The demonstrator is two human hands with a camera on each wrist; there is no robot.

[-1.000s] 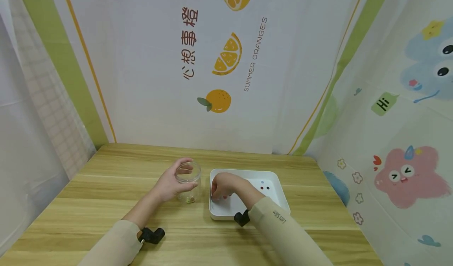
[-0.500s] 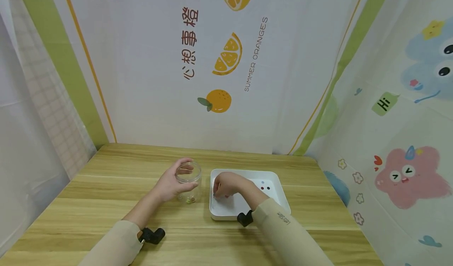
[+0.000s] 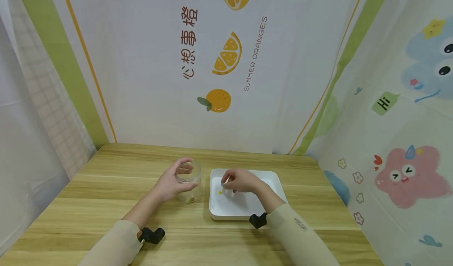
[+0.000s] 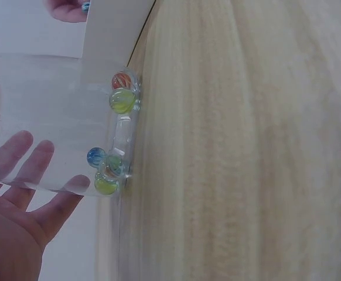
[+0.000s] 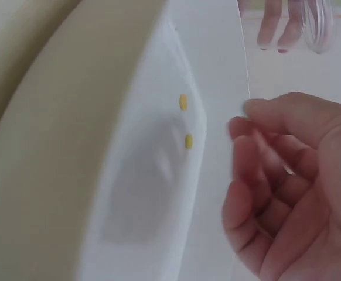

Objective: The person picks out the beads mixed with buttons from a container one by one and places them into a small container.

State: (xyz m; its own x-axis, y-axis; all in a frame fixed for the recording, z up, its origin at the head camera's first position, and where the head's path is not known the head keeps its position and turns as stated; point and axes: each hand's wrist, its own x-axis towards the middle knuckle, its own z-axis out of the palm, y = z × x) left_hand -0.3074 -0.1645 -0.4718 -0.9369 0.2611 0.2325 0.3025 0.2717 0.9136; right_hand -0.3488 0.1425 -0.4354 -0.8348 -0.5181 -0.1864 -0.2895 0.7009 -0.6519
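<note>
My left hand [image 3: 172, 185] grips a clear jar [image 3: 192, 192] standing on the wooden table. Several glass marbles lie in the jar's bottom, among them a red-orange one [image 4: 120, 81], a yellow-green one [image 4: 122, 101] and a blue one [image 4: 96, 156]. Over the white tray [image 3: 231, 218], my right hand [image 3: 242, 180] pinches a small blue marble [image 4: 85, 7] between thumb and fingertips. Two small yellow pieces [image 5: 183, 102] rest on the tray floor beside this hand.
The tray stands just right of the jar on the wooden table [image 3: 191, 238]. A printed white cloth [image 3: 152, 81] hangs behind the table, and another patterned cloth [image 3: 389, 128] borders the right side. My right forearm crosses over the tray's right part.
My right hand has moved right and up from the tray's left wall, with a blue marble now showing at its fingertips. A yellow piece has come into sight. The left hand and jar stay put.
</note>
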